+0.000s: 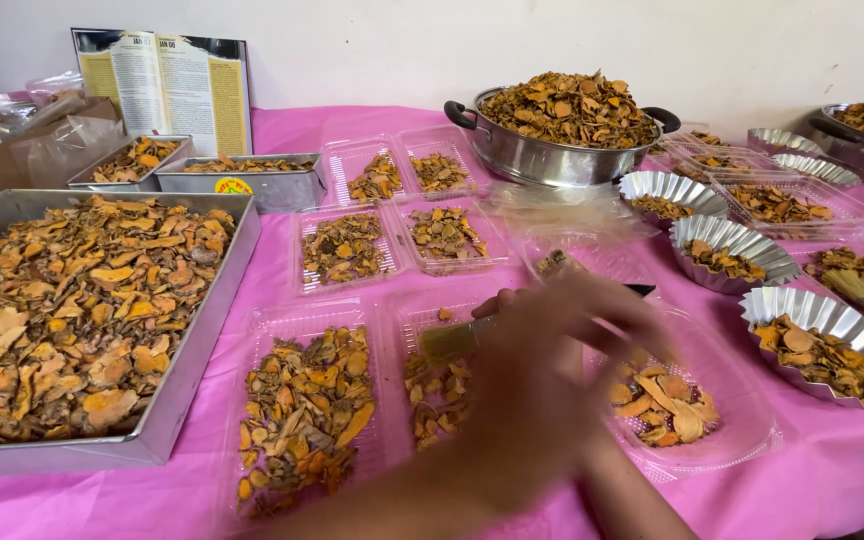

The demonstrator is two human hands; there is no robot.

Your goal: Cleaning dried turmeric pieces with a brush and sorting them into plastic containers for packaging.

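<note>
Both my hands are blurred by motion over the middle of the pink table. My right hand (582, 312) is closed around a paintbrush (449, 340); its pale bristles stick out to the left and its dark handle tip shows to the right. My left hand (517, 410) reaches in from the lower left, just below the right hand. It hovers over a clear plastic tray (422, 320) with dried orange-yellow root slices (436, 392) in it. The blur hides its fingers. A round clear plastic dish (742, 440) with more slices lies right of my hands.
A large metal tray (207, 330) heaped with slices is at the left, with two smaller metal tins behind it. Several clear trays of slices lie mid-table. A steel pot (542, 155) piled with slices stands at the back. Fluted foil cups (857, 325) sit on the right.
</note>
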